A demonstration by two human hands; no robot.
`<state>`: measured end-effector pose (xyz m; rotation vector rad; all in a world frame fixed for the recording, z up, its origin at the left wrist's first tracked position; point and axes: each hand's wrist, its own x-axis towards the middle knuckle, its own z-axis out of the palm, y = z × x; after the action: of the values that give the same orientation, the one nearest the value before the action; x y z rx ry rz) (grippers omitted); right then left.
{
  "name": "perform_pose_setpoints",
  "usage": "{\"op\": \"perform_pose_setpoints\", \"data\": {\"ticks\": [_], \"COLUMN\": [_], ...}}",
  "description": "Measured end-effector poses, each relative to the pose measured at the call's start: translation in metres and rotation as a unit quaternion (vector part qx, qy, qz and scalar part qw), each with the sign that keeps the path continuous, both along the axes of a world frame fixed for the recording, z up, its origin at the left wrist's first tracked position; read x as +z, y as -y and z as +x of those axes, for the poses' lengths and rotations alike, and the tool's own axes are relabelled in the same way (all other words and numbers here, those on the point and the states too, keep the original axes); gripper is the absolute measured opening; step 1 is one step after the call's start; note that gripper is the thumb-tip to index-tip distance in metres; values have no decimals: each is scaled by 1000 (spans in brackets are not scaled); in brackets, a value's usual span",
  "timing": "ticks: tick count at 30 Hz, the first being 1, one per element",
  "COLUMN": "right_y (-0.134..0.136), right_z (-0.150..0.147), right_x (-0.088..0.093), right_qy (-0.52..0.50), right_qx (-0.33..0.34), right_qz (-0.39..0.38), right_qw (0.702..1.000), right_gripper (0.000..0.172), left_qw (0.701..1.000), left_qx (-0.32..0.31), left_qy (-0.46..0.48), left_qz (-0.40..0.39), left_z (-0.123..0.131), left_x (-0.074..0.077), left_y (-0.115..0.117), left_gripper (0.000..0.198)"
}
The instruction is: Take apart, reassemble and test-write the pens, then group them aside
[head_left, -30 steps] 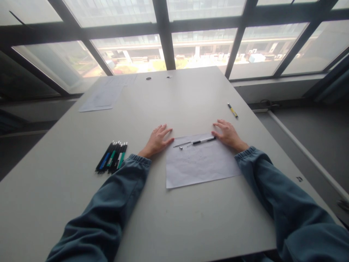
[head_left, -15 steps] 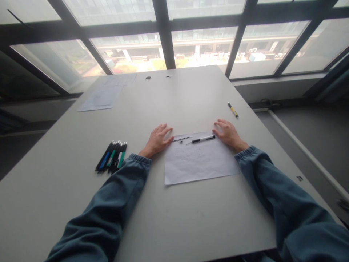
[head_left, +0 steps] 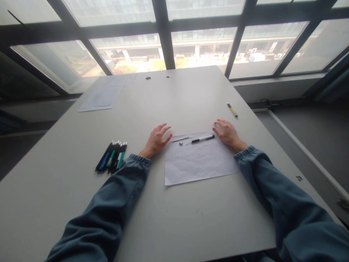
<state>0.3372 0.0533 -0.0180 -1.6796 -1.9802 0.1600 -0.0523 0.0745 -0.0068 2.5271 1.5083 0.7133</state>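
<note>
A white sheet of paper (head_left: pixel 200 163) lies on the table between my hands. On its upper part rest a thin dark pen refill (head_left: pixel 180 139), a small metallic pen tip (head_left: pixel 180 144) and a black-and-clear pen barrel (head_left: pixel 203 139). My left hand (head_left: pixel 157 139) is at the sheet's upper left corner, fingers apart and holding nothing, thumb close to the refill's end. My right hand (head_left: pixel 227 133) sits at the upper right corner, its fingers loosely bent and apart, nothing in them, close to the barrel's dark end.
A bunch of black pens (head_left: pixel 111 156) with blue and green labels lies left of my left forearm. A yellow-and-black pen (head_left: pixel 232 110) is near the right edge. More paper (head_left: pixel 99 96) lies at the far left. A small dark piece (head_left: pixel 299 178) sits by the right edge.
My left hand has drawn back slightly to the left, its thumb coming away from the refill's end. My right hand and the pen parts have stayed in place.
</note>
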Motion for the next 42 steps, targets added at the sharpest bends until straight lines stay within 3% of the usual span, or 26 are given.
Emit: {"op": "perform_pose_setpoints", "data": {"ticks": [4, 9, 13, 18, 22, 27, 32, 36, 42], "right_y": [0, 1, 9, 29, 38, 41, 41, 44, 45], "right_z": [0, -1, -16, -59, -79, -80, -81, -86, -86], "right_x": [-1, 3, 26, 55, 46, 28, 28, 30, 29], "right_qy": [-6, -50, -88, -96, -75, -47, -33, 15, 81], "right_qx": [0, -6, -3, 68, 108, 120, 133, 187, 208], "right_qz": [5, 51, 134, 172, 138, 81, 64, 55, 38], "right_qw": [1000, 997, 987, 978, 982, 988, 988, 981, 974], "right_gripper": [42, 36, 27, 20, 19, 21, 23, 29, 29], "left_qw": [996, 992, 991, 990, 993, 995, 992, 988, 991], "left_qx": [-17, -65, -90, -114, -87, -81, -105, -136, -118], "left_qy": [69, 73, 66, 46, 39, 15, -21, -47, -48], "left_qz": [51, 77, 80, 77, 66, 48, 59, 50, 51], "left_z": [6, 19, 31, 39, 36, 34, 49, 64, 67], "left_x": [9, 18, 19, 17, 15, 16, 24, 26, 23], "left_y": [3, 15, 27, 33, 30, 31, 44, 53, 52], "left_gripper": [35, 22, 21, 21, 22, 20, 21, 16, 13]}}
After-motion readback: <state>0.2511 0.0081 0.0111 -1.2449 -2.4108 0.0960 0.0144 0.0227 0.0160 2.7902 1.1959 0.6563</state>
